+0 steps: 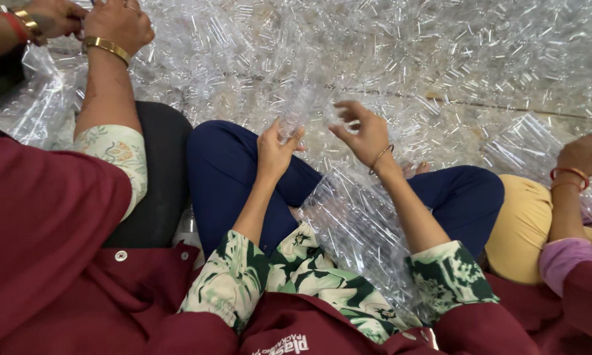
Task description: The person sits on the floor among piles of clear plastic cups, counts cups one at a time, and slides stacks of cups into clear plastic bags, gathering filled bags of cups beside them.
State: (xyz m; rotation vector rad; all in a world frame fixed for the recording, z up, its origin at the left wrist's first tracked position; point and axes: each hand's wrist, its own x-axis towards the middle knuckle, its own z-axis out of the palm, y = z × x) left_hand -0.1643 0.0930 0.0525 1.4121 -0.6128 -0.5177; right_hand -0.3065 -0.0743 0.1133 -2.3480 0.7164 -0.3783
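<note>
I sit cross-legged in dark blue trousers, and my left hand [276, 150] grips the lower part of a clear plastic piece [302, 108] raised above my knees. My right hand [361, 131], with a thin bangle on the wrist, is close beside it, fingers curled at the piece's right edge. Whether the right hand grips the piece or only touches it is unclear. A bundle of clear plastic pieces [358, 227] lies in my lap between my forearms.
A large heap of clear plastic pieces [407, 59] covers the floor ahead. A person at left has both hands [115, 23] in the heap, gold bangles on the wrists. Another person's hand [582, 154] with red bangles works at right.
</note>
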